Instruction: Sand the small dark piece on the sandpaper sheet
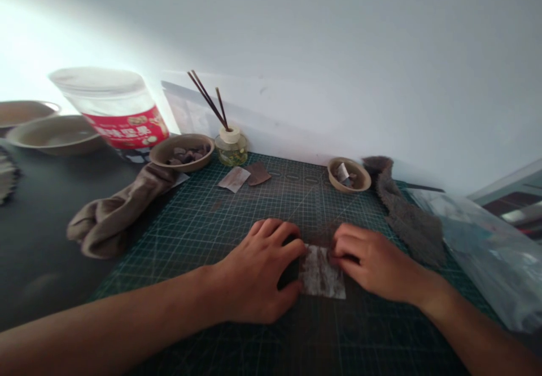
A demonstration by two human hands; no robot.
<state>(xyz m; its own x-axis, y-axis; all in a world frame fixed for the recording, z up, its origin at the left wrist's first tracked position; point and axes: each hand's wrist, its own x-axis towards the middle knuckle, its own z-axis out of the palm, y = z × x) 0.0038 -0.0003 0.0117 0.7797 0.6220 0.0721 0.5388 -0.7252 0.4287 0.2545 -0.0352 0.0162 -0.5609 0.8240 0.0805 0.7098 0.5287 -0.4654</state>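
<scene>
A small square of worn, whitish-dusted sandpaper (322, 274) lies flat on the green cutting mat (186, 252). My left hand (265, 271) holds its left edge down, index finger at the upper corner and thumb lower on that side. At the upper right of the square, my right hand (372, 260) has its fingers pinched together over the surface. Whatever sits between those fingertips is dark and too hidden to make out. Two more sandpaper squares, one pale (234, 179) and one brown (258, 173), lie farther back on the mat.
At back left stand a bowl of dark stone-like chunks (188, 154), a reed diffuser (231, 147) and a red-labelled tub (122, 116). A smaller bowl (349, 183) holds pieces at back right. Grey cloths (121, 212) and a plastic bag (486, 257) flank the mat.
</scene>
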